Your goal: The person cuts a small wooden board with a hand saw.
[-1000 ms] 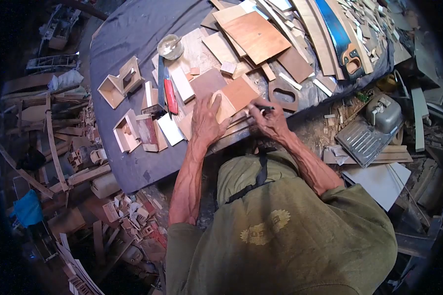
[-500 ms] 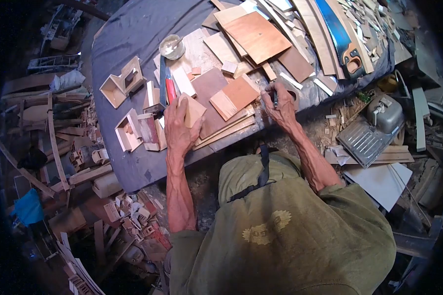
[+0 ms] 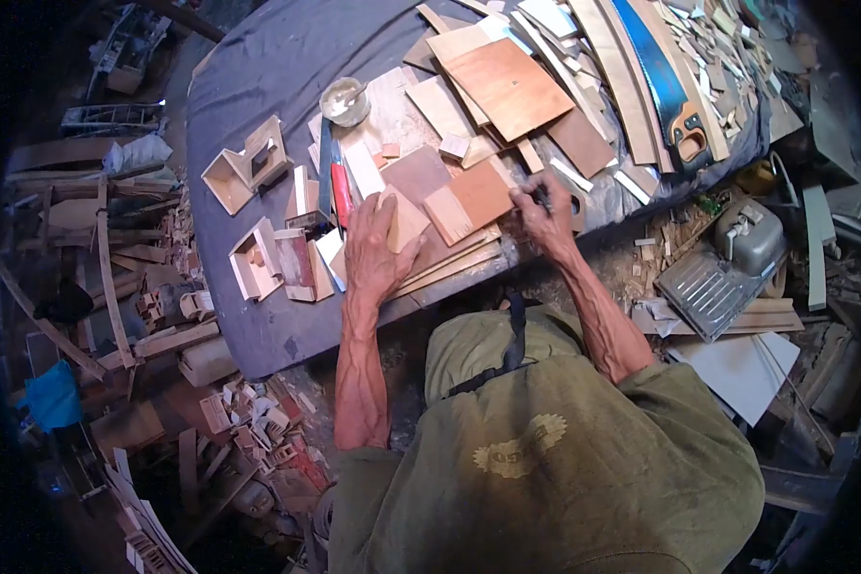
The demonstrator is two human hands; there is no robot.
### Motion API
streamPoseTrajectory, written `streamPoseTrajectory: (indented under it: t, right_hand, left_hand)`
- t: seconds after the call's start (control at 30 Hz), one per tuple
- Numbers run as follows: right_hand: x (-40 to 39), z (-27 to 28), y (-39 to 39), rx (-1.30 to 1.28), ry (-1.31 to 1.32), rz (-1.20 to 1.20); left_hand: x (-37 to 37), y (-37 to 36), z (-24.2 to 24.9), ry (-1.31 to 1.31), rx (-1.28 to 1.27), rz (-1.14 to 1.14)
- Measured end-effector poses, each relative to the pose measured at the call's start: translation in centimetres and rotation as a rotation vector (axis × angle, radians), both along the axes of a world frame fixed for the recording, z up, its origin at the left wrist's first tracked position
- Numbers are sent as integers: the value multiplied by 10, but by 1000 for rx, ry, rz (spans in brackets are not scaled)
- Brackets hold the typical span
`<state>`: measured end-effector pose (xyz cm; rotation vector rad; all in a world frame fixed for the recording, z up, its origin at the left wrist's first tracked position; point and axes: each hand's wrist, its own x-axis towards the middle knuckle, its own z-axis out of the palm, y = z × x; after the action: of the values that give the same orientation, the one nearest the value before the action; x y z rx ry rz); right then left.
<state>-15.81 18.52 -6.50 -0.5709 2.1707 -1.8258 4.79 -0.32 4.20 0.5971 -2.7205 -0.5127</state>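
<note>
My left hand (image 3: pixel 371 253) grips a small pale square of wood (image 3: pixel 408 222), fingers along its left side and thumb at its near edge. This square lies over a brown board (image 3: pixel 419 174). To its right is a reddish-brown wooden block (image 3: pixel 471 199) with a paler striped end. At that block's right corner my right hand (image 3: pixel 551 228) is closed around a small dark tool (image 3: pixel 542 197), mostly hidden by the fingers. A red-handled tool (image 3: pixel 342 191) lies just beyond my left fingertips, beside a white strip (image 3: pixel 363 170).
Open wooden boxes (image 3: pixel 255 260) stand left on the dark-covered bench (image 3: pixel 287 335). A tub of pale paste (image 3: pixel 344 103) is behind the boards. Thin panels (image 3: pixel 507 81) and a blue handsaw (image 3: pixel 655 62) lie right. A metal sink (image 3: pixel 713 277) and wood scraps (image 3: pixel 258 416) surround the bench.
The view has shifted slightly. My left hand has moved a little right with the pale square, uncovering a white piece at its left. My right hand stays near the reddish-brown block's corner.
</note>
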Motion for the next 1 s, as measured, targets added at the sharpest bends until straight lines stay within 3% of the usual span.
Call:
streamPoseTrajectory:
  t: [0.07, 0.1, 0.3, 0.73, 0.83, 0.93, 1.0]
  right_hand:
    - [1, 14, 13, -168, -194, -13]
    - [0, 26, 22, -106, -379, -52]
    - [-7, 32, 47, -208, -334, -159]
    - [-6, 28, 52, -263, -468, -217]
    - [-5, 33, 47, -290, -497, -211]
    - [-3, 34, 41, -301, -509, -202]
    - [-1, 36, 37, -328, -562, -195]
  left_hand:
    - [-6, -1, 2, 8, -13, -24]
    - [-10, -3, 2, 13, -47, -41]
    - [-52, -32, 5, -9, -138, -147]
    - [-102, -88, -14, -351, -134, -133]
    - [-97, -82, -14, -394, -278, -100]
    - [-87, -73, -18, -23, -181, -87]
    - [-75, -32, 5, 79, 76, 48]
